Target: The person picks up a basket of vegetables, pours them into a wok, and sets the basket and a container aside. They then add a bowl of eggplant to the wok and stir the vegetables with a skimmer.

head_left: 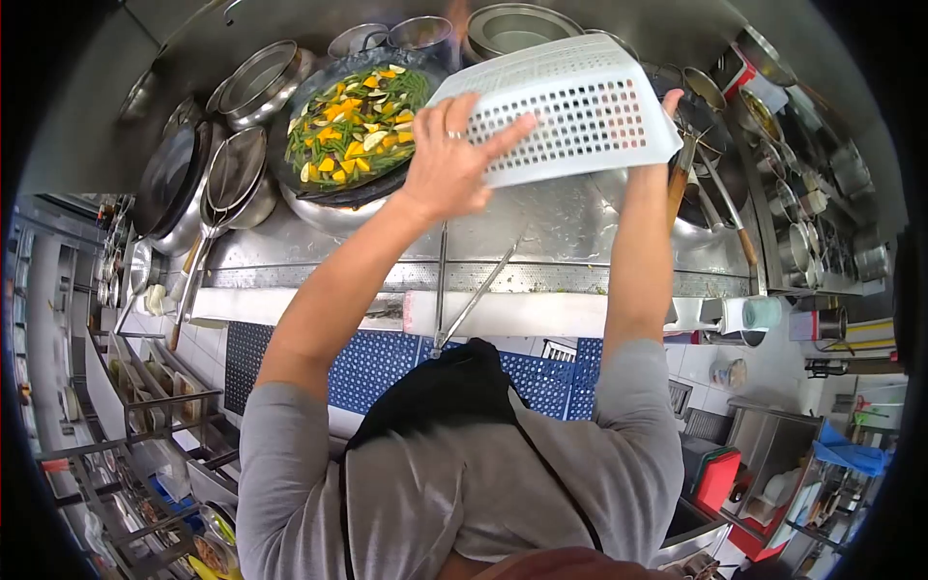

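The white perforated plastic basket [580,97] sits at about 1 o'clock in the view, lifted off the steel counter [561,222] and tipped over. Its latticed underside faces the camera and its open mouth is turned away, toward 12 o'clock. Both hands are on it, set well apart at its two ends.

The left hand [449,164] lies flat against the basket's 9 o'clock end. The palm is pressed to the mesh and the fingers [512,128] are spread and stretched toward 3 o'clock, with a ring showing on one of them. The right hand [667,101] is at the basket's 3 o'clock corner. Only a little of it shows past the rim, so it seems to clasp the edge there, though its grip is mostly hidden.

Just beside the basket, at 11 o'clock, stands a wide dark round wok [372,190]. It is filled with cut vegetables [353,126] — green beans with orange, yellow and pale pieces. The basket's lower end hangs near the wok's rim, and I cannot tell whether they touch.

Shiny steel bowls [256,82] stand at 10 o'clock of the wok, and a round metal strainer [237,169] leans at its 9 o'clock. Two long metal utensil handles [474,300] slant across the counter's front edge below the basket. Under them, toward 6 o'clock, a blue gridded floor mat [372,367] lies on the floor.
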Available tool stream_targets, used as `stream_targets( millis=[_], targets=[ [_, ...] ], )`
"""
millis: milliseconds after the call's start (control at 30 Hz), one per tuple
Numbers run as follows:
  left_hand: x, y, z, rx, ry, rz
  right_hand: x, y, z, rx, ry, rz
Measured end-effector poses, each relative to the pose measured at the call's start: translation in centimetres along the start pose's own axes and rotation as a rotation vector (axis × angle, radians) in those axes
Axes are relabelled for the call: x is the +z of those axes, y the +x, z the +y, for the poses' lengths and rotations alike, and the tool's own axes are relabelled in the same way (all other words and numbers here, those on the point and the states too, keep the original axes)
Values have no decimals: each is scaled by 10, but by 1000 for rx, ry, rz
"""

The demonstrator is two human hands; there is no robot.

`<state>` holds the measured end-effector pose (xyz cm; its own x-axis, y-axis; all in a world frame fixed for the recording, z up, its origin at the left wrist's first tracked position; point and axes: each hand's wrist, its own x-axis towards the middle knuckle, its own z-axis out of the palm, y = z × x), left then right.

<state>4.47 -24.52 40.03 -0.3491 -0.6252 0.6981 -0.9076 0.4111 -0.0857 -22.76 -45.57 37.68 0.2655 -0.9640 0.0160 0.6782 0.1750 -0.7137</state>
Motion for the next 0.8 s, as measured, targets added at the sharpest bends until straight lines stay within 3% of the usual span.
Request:
stream_targets(
  millis=[100,133,233,333,367,533,633,800],
  targets=[
    [-3,-5,-4,-127,-128,60,8,-44,-3,-172,-167,32],
    [-4,-8,-4,-194,-191,140,1,-58,-5,-109,-250,243],
    [-6,-24,-13,-383,-356,302,-16,-113,12,-141,-357,210],
    [-7,-43,-27,-585,-797,472,-53,-164,64,-137,-606,308],
    [-21,-41,-18,-633,-1115,550,-64,-188,83,-130,-631,297],
    [-37,-89,-25,-904,-1627,577,-60,-293,170,98,-525,495],
    [-40,-113,-23,-979,-1776,573,-47,-319,190,245,-548,438],
    [-45,-137,-17,-970,-1892,551,-13,-311,182,143,-599,322]
  ],
)
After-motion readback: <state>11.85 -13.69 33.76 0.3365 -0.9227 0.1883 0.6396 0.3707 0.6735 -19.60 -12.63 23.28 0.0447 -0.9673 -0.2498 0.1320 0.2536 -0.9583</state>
